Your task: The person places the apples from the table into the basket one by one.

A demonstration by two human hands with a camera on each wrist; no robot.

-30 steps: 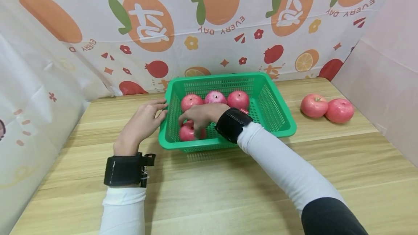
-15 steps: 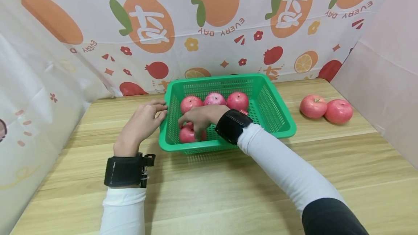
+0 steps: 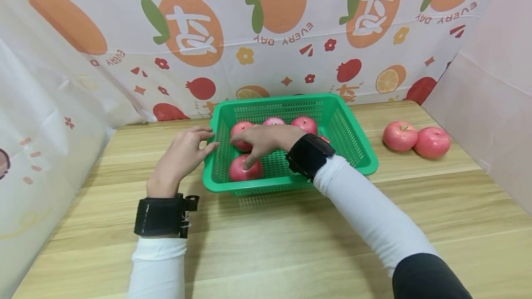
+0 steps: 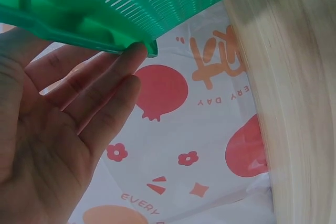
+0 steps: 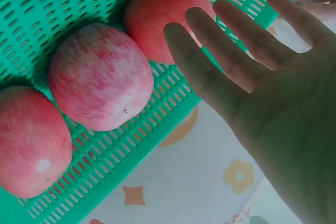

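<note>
Over the left part of the green plastic basket (image 3: 357,126), my right hand (image 3: 266,140) hovers with its fingers extended, holding nothing. Just below its thumb, the front apple (image 3: 245,170) lies in the basket's near left corner. Behind it are three more apples in a row: the left apple (image 3: 241,129), partly covered by the hand, the mottled middle apple (image 5: 102,77), and the right apple (image 3: 305,125). My left hand (image 3: 184,156) touches the basket's left rim with straight fingertips; the left wrist view shows the fingers (image 4: 100,85) relaxed against the rim's edge.
Two red apples (image 3: 400,136) sit side by side on the wooden table (image 3: 291,239), right of the basket. A fruit-printed curtain (image 3: 291,68) stands close behind the basket, with a pale side wall (image 3: 494,105) at the right.
My right hand has let go of the front apple and risen up and back, uncovering more of it. The left hand stays at the rim.
</note>
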